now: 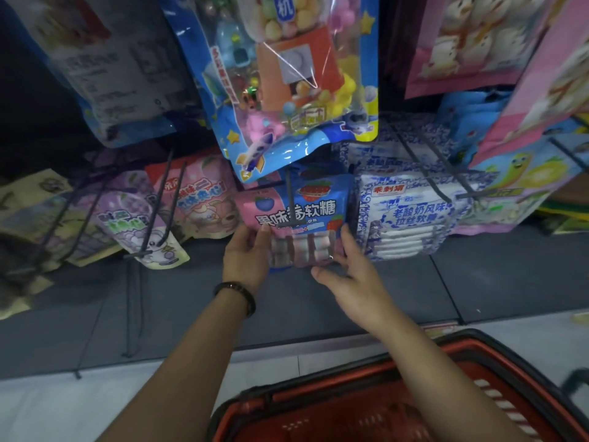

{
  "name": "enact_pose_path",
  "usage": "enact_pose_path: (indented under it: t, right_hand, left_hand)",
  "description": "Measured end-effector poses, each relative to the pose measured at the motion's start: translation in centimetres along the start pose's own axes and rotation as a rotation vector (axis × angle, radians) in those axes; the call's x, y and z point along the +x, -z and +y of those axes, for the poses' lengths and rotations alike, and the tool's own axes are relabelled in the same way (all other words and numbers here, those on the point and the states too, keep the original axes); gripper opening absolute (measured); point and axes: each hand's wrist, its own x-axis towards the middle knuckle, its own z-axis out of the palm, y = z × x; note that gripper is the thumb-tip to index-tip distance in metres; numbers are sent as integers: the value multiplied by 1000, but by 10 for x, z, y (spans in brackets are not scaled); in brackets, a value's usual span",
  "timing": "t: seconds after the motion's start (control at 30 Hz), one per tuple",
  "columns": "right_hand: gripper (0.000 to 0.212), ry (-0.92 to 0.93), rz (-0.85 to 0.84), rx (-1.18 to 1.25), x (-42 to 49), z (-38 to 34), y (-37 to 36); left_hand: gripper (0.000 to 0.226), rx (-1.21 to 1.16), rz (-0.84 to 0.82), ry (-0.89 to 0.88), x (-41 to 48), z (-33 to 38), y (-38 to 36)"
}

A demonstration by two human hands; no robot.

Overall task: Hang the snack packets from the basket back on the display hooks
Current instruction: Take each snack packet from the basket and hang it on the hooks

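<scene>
Head view: the left hand (247, 250) pinches the pink-and-blue gummy packet (299, 215) at its lower left, thumb on front. The right hand (350, 272) rests fairly straight fingers against its lower right corner. The packet sits on a black display hook (288, 193), above the red basket (462, 342).
</scene>
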Motion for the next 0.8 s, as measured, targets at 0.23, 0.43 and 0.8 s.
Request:
enact_pose_path:
  t: [0.23, 0.43, 0.8]
  right_hand:
    - [56, 100, 67, -169, -21, 0, 18]
    - [27, 288, 593, -325, -44, -12, 69]
    - [53, 252, 689, -241, -30, -27, 111]
  left_hand:
    - [13, 16, 90, 47, -17, 8, 3]
    - [22, 117, 9, 92, -91, 8, -36]
    - [77, 1201, -430, -963, -126, 72, -121]
